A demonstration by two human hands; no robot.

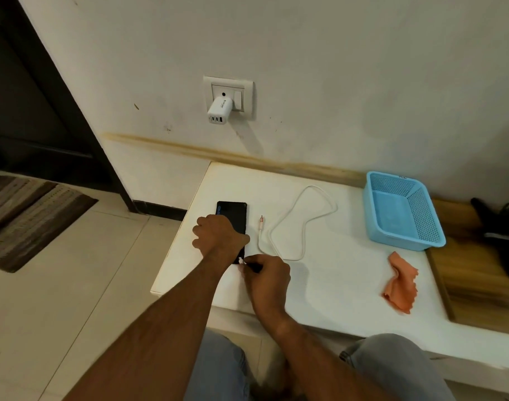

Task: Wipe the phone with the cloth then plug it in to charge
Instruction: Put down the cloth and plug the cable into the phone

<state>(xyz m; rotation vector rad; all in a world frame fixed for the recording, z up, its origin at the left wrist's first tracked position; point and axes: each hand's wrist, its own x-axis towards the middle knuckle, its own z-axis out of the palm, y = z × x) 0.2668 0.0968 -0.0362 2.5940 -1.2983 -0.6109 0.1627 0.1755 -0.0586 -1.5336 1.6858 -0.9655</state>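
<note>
Two bare hands meet at the near end of a black phone (232,211) lying flat on a white table (320,287), seen from the head camera. The left hand (218,234) rests curled over the phone's middle, fingers folded down on it, pinning it to the tabletop near the table's left edge. The right hand (266,274) is pinched closed around the small white plug of a white charging cable (302,224), holding it right at the phone's near edge; whether the plug is seated in the port cannot be told. The cable loops away across the table to the right of the phone, its other end, a connector with a reddish tip, lying loose just beside the phone. An orange cloth (401,283) lies crumpled on the table well to the right of the hands, near an empty-looking blue plastic basket (403,211) set against the wall. Above the phone, a white multi-port charger (219,111) sits plugged into a wall socket (228,96). The person's knees in grey trousers show below the table edge.
</note>
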